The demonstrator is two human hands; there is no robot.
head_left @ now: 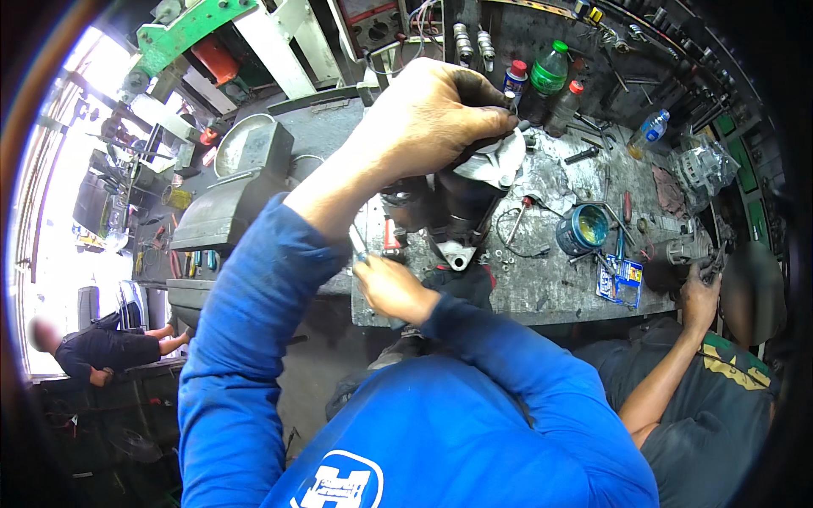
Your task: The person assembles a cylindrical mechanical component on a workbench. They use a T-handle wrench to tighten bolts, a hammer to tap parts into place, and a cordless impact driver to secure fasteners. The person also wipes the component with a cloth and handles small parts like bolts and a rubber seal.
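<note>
At the left of the bench stands a grey bench vise [227, 203], with a round metal bowl [241, 140] just behind it; neither is in use.

Centre of the bench [559, 292]: the dark cylindrical motor unit [461, 207] stands upright near the front edge, its light metal end cap uppermost. The left hand [432, 114] is clenched over the top of the unit, fingers wrapped on the cap. Keep this grip firm and downward so the housing does not rock while the tool works. The right hand [391, 288] sits lower, just before the bench edge, fingers closed on a thin tool, probably a screwdriver [360, 245], whose shaft points up toward the base of the unit. Hold the shaft in line with the fastener and apply steady pressure. Loose washers and small hardware [500, 252] lie beside the base; keep them clear of the edge.

Further right lie a blue round tin [584, 229], a blue packet [620, 279], bottles at the back [550, 72], and another person's hand [699, 292] on a separate metal part.

Limits of view: the tool tip and the fastener it meets are hidden behind the left forearm. The lower face of the unit is in shadow. Bench edges bend with the lens, and the far right is dark.
</note>
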